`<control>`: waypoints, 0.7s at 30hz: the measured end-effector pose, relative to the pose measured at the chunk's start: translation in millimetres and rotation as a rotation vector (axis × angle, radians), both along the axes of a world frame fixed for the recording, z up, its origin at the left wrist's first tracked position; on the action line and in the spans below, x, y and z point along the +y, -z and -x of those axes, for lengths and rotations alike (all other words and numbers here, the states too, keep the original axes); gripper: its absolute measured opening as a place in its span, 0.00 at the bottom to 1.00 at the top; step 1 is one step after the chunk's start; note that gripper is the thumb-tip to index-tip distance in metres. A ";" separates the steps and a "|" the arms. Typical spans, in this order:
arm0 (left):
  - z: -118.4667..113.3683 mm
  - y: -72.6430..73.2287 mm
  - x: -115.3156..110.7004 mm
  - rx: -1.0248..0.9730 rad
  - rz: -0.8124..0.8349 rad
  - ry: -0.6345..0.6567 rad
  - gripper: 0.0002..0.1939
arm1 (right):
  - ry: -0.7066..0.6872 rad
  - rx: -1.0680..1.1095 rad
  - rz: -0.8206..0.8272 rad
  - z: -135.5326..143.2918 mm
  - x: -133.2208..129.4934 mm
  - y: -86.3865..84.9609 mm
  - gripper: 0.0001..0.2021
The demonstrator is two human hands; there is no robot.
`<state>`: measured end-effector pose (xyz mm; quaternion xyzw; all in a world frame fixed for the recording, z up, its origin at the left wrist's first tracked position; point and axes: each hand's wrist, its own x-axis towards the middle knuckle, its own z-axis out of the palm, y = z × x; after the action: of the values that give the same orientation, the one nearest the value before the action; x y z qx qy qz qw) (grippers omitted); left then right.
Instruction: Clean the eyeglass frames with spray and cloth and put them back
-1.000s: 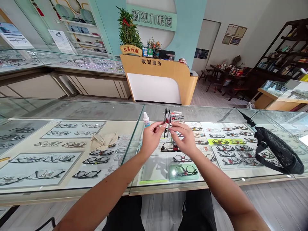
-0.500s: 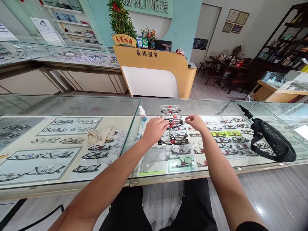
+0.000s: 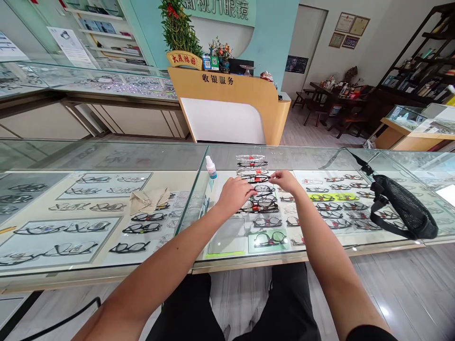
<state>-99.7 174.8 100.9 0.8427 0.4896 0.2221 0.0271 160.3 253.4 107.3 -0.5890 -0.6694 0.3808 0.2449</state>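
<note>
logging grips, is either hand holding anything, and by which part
The right hand is at the right end of a dark glasses frame; whether it grips or just touches is unclear. Whether the left hand holds anything cannot be told.

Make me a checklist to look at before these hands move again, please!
1. Right hand at one end of the dark glasses between the hands: ok.
2. Left hand touching those glasses: cannot tell.
3. Lenses clean: cannot tell, too small.
4. Little white-capped bottle standing up, apart from the left hand: ok.
5. Black mesh bag clear of the right hand: ok.
</note>
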 end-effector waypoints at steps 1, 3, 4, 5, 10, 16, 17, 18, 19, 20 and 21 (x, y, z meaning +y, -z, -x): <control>-1.0 -0.1 0.1 0.000 0.020 -0.005 0.15 | -0.011 0.013 -0.006 -1.7 -0.5 -2.0 0.19; -2.8 -0.9 0.2 0.011 0.061 -0.013 0.17 | -0.029 0.038 -0.013 -4.9 -2.0 -5.4 0.19; -3.3 -1.8 0.2 0.018 0.079 -0.015 0.17 | -0.035 0.047 -0.016 -6.2 -2.8 -6.7 0.19; -3.2 -3.1 0.3 0.019 0.091 -0.016 0.17 | -0.038 0.054 -0.018 -7.4 -3.7 -7.9 0.18; 8.4 -16.4 0.7 -0.115 0.014 -0.080 0.16 | -0.040 0.074 -0.071 -11.2 -11.3 -21.0 0.15; 26.9 -35.7 -7.0 -0.192 -0.180 -0.160 0.19 | -0.120 -0.129 -0.466 6.4 -44.1 -50.2 0.11; 28.3 -37.5 -9.1 -0.188 -0.198 -0.152 0.19 | -0.144 -0.189 -0.559 12.4 -51.0 -53.0 0.11; 29.3 -38.8 -11.0 -0.182 -0.210 -0.140 0.19 | -0.163 -0.235 -0.635 18.3 -57.5 -54.9 0.11; 30.2 -39.8 -12.9 -0.176 -0.215 -0.127 0.18 | -0.174 -0.269 -0.698 23.6 -63.2 -56.1 0.12; 30.9 -40.5 -14.5 -0.173 -0.218 -0.117 0.17 | -0.177 -0.292 -0.750 28.1 -68.0 -57.0 0.12; 31.7 -41.1 -15.8 -0.174 -0.220 -0.110 0.17 | -0.177 -0.304 -0.792 31.4 -71.8 -57.6 0.12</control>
<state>-131.4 159.0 142.0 0.7901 0.5036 0.3478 -0.0351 128.8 181.6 164.9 -0.4393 -0.8402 0.0229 0.3171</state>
